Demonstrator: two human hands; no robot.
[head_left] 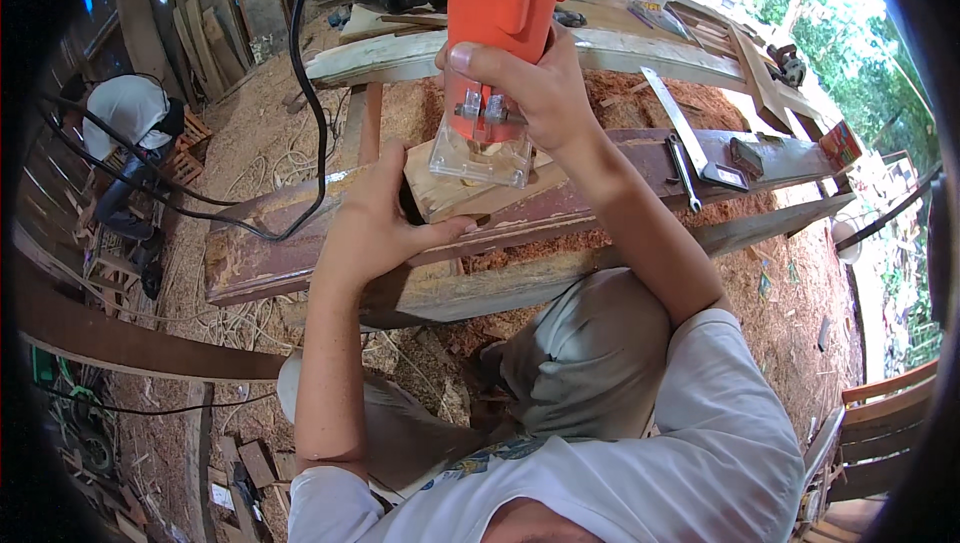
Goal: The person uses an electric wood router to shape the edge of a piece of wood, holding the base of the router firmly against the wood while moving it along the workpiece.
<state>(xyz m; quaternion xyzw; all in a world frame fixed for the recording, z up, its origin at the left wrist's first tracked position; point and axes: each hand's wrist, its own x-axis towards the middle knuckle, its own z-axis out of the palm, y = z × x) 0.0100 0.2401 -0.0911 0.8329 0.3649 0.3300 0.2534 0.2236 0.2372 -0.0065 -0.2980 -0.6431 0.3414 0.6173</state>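
One router [500, 3], one wrench [684, 175], one square [679, 123]

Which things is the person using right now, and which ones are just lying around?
Seem to be in use:
- orange power tool, in the right hand
- wooden block, gripped by the left hand

Seem to be just lying about:
- wrench
- silver ruler-like tool
- small red box

Upright boards [140, 28] back a sawdust-strewn floor [788, 318] beside sunlit greenery [868, 78].
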